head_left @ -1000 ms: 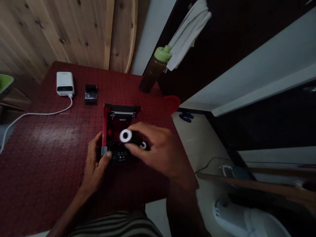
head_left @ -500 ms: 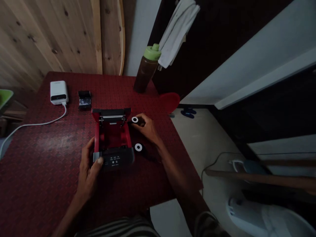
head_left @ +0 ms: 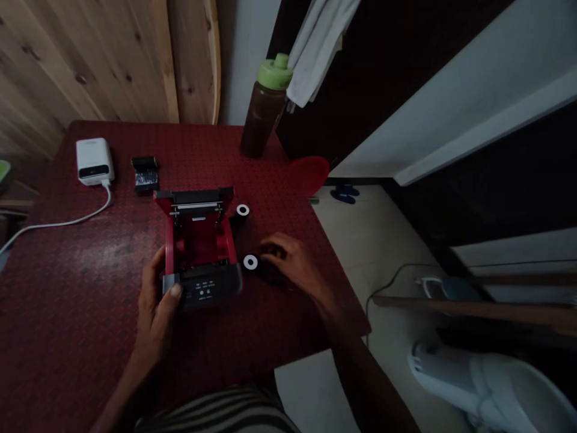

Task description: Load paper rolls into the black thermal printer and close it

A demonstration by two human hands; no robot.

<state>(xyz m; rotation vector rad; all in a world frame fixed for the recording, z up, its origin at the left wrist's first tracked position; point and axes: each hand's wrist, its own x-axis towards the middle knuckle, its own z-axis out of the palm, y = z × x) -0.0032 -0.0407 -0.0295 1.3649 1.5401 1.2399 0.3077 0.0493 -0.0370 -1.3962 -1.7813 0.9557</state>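
A red and black label printer (head_left: 205, 285) stands on the table with its lid raised, showing a red hollow inside. My left hand (head_left: 155, 307) grips its front left corner, thumb on top of the black panel. To the printer's right lie two small dark rolls with white ring ends, an upper roll (head_left: 243, 210) and a lower roll (head_left: 250, 262). Just right of the lower roll is my right hand (head_left: 291, 261), its fingers curved and apart with nothing visible in them. Whether a fingertip touches that roll is too dark to tell.
A white power bank (head_left: 94, 161) with a cable and a black ribbon piece (head_left: 145, 174) lie behind the printer. A green-capped bottle (head_left: 264, 108) stands near the back edge. A red stool (head_left: 309, 176) is beyond the table's right edge. White paper (head_left: 315, 391) is at the near edge.
My right hand has let go of the upper roll, which stays by the printer, and has moved toward me beside the lower roll. The left hand keeps its hold. The view has shifted slightly.
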